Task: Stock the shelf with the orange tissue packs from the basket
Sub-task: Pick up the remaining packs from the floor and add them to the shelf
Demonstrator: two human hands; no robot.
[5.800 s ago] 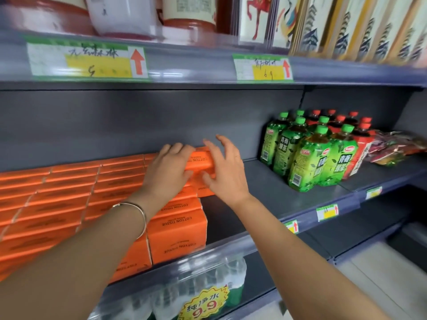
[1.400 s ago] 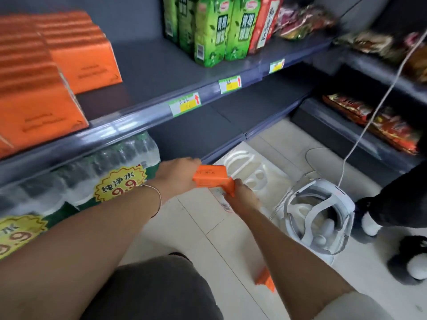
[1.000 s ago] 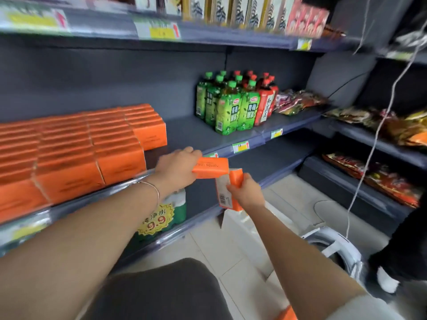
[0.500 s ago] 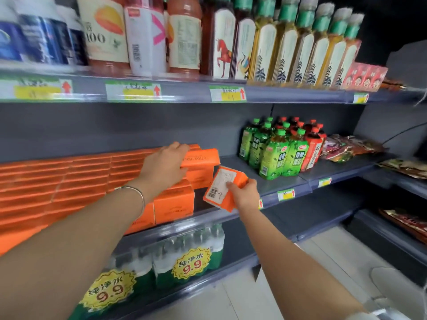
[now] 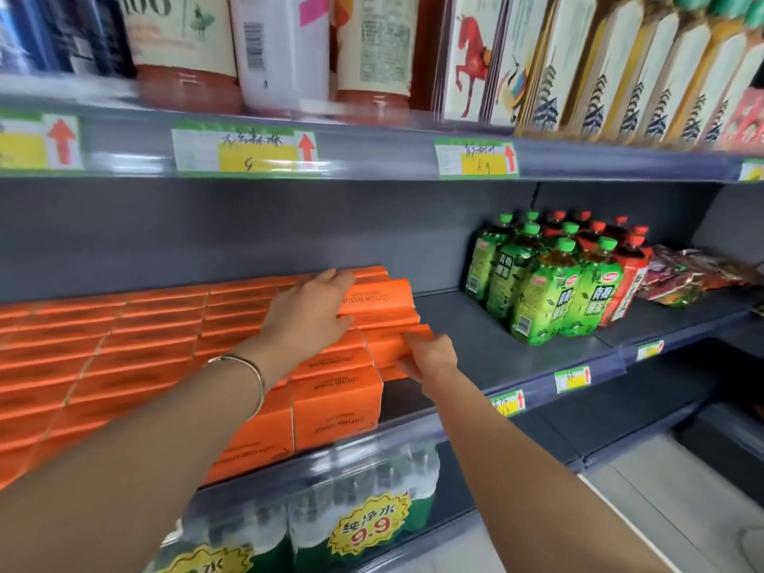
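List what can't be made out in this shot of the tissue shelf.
All head view:
- Basket: outside the frame.
- Left end of the orange tissue packs: cut by the edge, motion-blurred.
- Left hand and right hand: undersides hidden.
- Price tag writing: blurred.
- Top-shelf bottles: cropped above.

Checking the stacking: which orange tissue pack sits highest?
The orange cotton tissue pack under the left hand, topping the stack's right end; its printed side faces us.

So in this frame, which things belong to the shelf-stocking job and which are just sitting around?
Part of the job:
- tissue pack under left hand
- second tissue pack in right hand
- stacked tissue packs
- shelf

Just sitting there:
- green tea bottles
- water bottles
- snack bags
- price tags
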